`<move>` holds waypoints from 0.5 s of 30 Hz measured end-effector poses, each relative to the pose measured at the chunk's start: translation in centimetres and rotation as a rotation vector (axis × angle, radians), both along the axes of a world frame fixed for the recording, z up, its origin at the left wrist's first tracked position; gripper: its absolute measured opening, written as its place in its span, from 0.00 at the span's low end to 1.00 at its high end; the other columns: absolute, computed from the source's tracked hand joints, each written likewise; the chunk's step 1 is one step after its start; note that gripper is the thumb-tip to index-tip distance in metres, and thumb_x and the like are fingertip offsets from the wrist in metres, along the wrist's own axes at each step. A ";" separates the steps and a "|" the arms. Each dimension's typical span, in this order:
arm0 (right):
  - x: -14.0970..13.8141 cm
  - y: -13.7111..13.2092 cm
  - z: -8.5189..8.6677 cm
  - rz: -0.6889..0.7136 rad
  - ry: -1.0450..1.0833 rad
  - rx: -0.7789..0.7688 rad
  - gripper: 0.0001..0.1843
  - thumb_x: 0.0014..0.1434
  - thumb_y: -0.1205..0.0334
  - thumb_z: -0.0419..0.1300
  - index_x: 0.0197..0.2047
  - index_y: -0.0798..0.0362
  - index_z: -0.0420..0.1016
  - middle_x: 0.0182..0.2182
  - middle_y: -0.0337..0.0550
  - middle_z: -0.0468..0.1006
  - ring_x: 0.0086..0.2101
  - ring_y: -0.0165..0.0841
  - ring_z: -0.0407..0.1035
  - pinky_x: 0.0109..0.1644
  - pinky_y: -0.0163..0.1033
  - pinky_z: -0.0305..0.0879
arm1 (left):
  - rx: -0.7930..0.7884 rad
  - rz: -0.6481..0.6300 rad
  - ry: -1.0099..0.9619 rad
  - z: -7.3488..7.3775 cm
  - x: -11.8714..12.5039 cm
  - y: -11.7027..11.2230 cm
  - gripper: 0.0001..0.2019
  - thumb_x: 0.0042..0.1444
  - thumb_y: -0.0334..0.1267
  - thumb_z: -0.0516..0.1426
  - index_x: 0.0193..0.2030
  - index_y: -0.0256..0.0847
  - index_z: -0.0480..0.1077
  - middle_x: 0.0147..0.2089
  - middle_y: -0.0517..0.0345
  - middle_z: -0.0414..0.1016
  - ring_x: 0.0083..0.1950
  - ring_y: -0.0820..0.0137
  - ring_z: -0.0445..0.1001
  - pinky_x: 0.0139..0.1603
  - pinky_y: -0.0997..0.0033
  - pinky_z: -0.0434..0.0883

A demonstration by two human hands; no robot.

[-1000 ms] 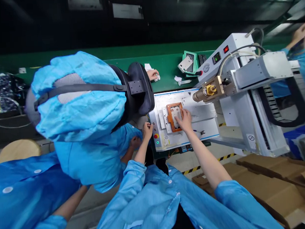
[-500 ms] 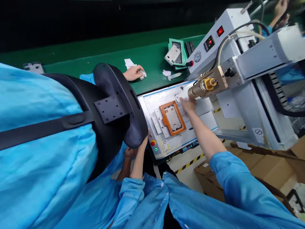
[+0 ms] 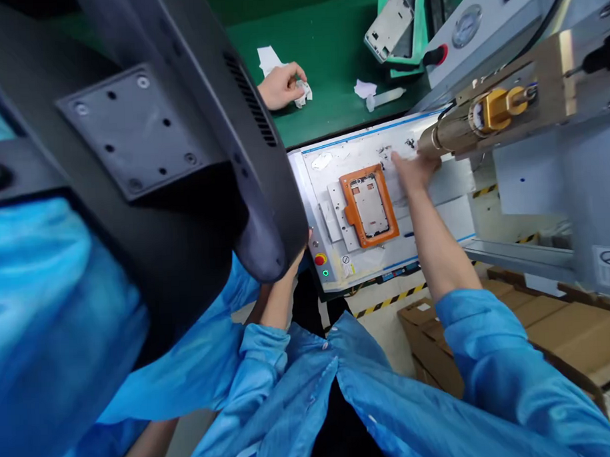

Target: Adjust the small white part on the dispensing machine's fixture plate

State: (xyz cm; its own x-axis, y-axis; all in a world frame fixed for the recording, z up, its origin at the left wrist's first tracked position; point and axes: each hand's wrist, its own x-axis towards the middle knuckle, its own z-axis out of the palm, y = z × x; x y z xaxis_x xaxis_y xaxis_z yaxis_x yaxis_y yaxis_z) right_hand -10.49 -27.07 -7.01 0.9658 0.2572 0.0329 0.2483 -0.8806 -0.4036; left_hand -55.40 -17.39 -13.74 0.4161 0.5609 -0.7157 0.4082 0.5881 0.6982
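My right hand (image 3: 414, 170) reaches over the white machine bed, beside the brass-coloured cylinder (image 3: 444, 135) of the machine head. Its thumb points away from the palm; the other fingers are hidden behind the cylinder, so I cannot tell whether they grip it. To the left of that hand lies an orange fixture (image 3: 352, 210) with a grey phone frame (image 3: 371, 206) set inside. My left hand (image 3: 309, 238) is mostly covered by the black chair back (image 3: 264, 210), near the machine's front edge by a red button (image 3: 320, 259). What its fingers do is hidden.
A co-worker's hand (image 3: 283, 86) holds crumpled white tissue (image 3: 303, 94) on the green bench (image 3: 323, 48). Further right are a syringe (image 3: 385, 98) and a green tray (image 3: 421, 31) with a phone frame on it. Cardboard boxes (image 3: 563, 326) stand on the floor at right.
My view has shifted closer, so the chair back looms larger at left. My right hand stays beside the brass cylinder; the orange fixture keeps its place on the bed.
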 end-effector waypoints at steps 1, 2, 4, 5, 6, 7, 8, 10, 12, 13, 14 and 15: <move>-1.0 -1.0 0.9 -0.029 0.006 -0.008 0.35 0.71 0.48 0.79 0.70 0.63 0.80 0.69 0.75 0.81 0.73 0.57 0.72 0.87 0.66 0.64 | -0.021 0.009 -0.005 0.3 0.1 0.1 0.19 0.72 0.50 0.77 0.61 0.43 0.84 0.65 0.42 0.90 0.62 0.51 0.90 0.62 0.53 0.90; -1.9 -2.1 1.8 -0.045 0.018 0.005 0.35 0.70 0.50 0.80 0.70 0.63 0.80 0.68 0.73 0.83 0.70 0.54 0.75 0.86 0.62 0.67 | -0.038 0.018 -0.012 0.5 0.2 0.1 0.19 0.71 0.50 0.78 0.60 0.44 0.84 0.65 0.42 0.90 0.62 0.51 0.90 0.62 0.53 0.90; -3.5 -4.1 2.7 -0.027 0.047 0.079 0.39 0.68 0.53 0.79 0.75 0.62 0.78 0.67 0.68 0.85 0.64 0.50 0.79 0.82 0.57 0.73 | -0.063 0.033 -0.029 0.7 0.5 0.2 0.21 0.68 0.50 0.81 0.59 0.46 0.84 0.64 0.44 0.91 0.64 0.52 0.89 0.63 0.53 0.90; -4.1 -4.9 2.9 -0.011 0.057 0.126 0.41 0.67 0.53 0.79 0.77 0.61 0.77 0.67 0.66 0.85 0.63 0.48 0.80 0.79 0.56 0.76 | -0.073 0.039 -0.041 0.8 0.7 0.2 0.21 0.67 0.50 0.82 0.59 0.46 0.84 0.65 0.45 0.90 0.65 0.52 0.89 0.64 0.54 0.89; -4.5 -5.7 2.8 -0.004 0.066 0.169 0.43 0.67 0.53 0.78 0.78 0.60 0.76 0.68 0.65 0.84 0.62 0.47 0.81 0.77 0.56 0.78 | -0.083 0.044 -0.055 0.8 0.9 0.2 0.22 0.66 0.49 0.82 0.59 0.47 0.84 0.65 0.45 0.90 0.66 0.52 0.89 0.64 0.55 0.89; -4.8 -6.3 2.6 -0.003 0.073 0.202 0.43 0.66 0.53 0.77 0.79 0.60 0.75 0.69 0.64 0.84 0.62 0.47 0.82 0.77 0.56 0.80 | -0.093 0.048 -0.069 0.7 1.1 0.0 0.22 0.65 0.48 0.83 0.59 0.46 0.84 0.66 0.45 0.90 0.66 0.53 0.89 0.65 0.56 0.89; -5.0 -6.9 2.2 -0.004 0.079 0.225 0.44 0.66 0.53 0.76 0.79 0.60 0.75 0.70 0.64 0.84 0.62 0.47 0.82 0.77 0.57 0.81 | -0.103 0.051 -0.082 0.6 1.2 -0.1 0.23 0.64 0.46 0.83 0.59 0.46 0.83 0.66 0.45 0.90 0.65 0.53 0.89 0.65 0.56 0.89; -5.2 -7.7 1.5 -0.001 0.085 0.241 0.45 0.65 0.51 0.75 0.80 0.59 0.75 0.71 0.64 0.84 0.64 0.47 0.82 0.77 0.59 0.81 | -0.122 0.054 -0.106 0.6 1.4 -0.5 0.25 0.62 0.44 0.83 0.60 0.44 0.82 0.66 0.44 0.89 0.63 0.53 0.89 0.64 0.57 0.89; -5.5 -8.1 1.0 0.008 0.090 0.237 0.47 0.65 0.50 0.75 0.81 0.59 0.75 0.70 0.64 0.84 0.66 0.49 0.82 0.78 0.60 0.81 | -0.131 0.058 -0.122 0.9 1.4 -0.9 0.29 0.58 0.42 0.84 0.62 0.44 0.81 0.65 0.45 0.90 0.61 0.55 0.90 0.63 0.57 0.88; -5.7 -8.2 0.9 0.013 0.093 0.236 0.47 0.65 0.49 0.75 0.82 0.59 0.75 0.70 0.64 0.84 0.68 0.50 0.81 0.79 0.60 0.81 | -0.134 0.060 -0.127 1.0 1.4 -1.0 0.31 0.57 0.41 0.85 0.63 0.44 0.81 0.64 0.46 0.90 0.60 0.56 0.90 0.63 0.58 0.88; -5.9 -8.2 1.0 0.018 0.098 0.237 0.47 0.65 0.49 0.75 0.82 0.59 0.76 0.70 0.65 0.84 0.69 0.50 0.81 0.79 0.60 0.80 | -0.136 0.062 -0.130 1.3 1.4 -1.1 0.33 0.56 0.41 0.85 0.64 0.44 0.80 0.63 0.47 0.90 0.59 0.57 0.90 0.63 0.58 0.88; -6.2 -8.2 1.2 0.020 0.102 0.241 0.47 0.65 0.49 0.75 0.81 0.59 0.76 0.71 0.65 0.84 0.69 0.51 0.80 0.80 0.60 0.79 | -0.138 0.063 -0.130 1.5 1.4 -1.1 0.33 0.56 0.42 0.85 0.64 0.44 0.80 0.62 0.48 0.90 0.58 0.57 0.90 0.62 0.59 0.88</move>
